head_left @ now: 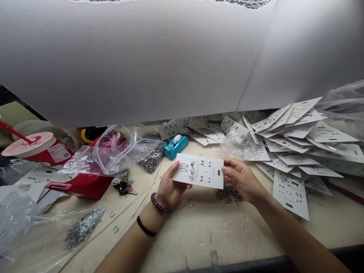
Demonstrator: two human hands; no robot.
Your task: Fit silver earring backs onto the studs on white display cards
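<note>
A white earring card (209, 175) is held sideways above the table, with several silver earrings and studs fixed on its face. My left hand (170, 185) grips its left end, thumb on the front and fingers behind. At the right end, beside the slotted hole, my right hand (241, 178) pinches the card's edge between thumb and fingers. Under the card and my right hand lies a pile of small metal pieces (229, 193), partly hidden. A small silver hoop (191, 203) rests on the table just below the card.
A blue tape dispenser (175, 146) stands behind the card. Stacked earring cards (295, 159) spread across the right side. On the left are zip bags (113, 155) with metal parts, a red dustpan-like object (82, 185), keys (123, 187) and a tilted drink cup (42, 149). A white board (142, 68) hangs overhead.
</note>
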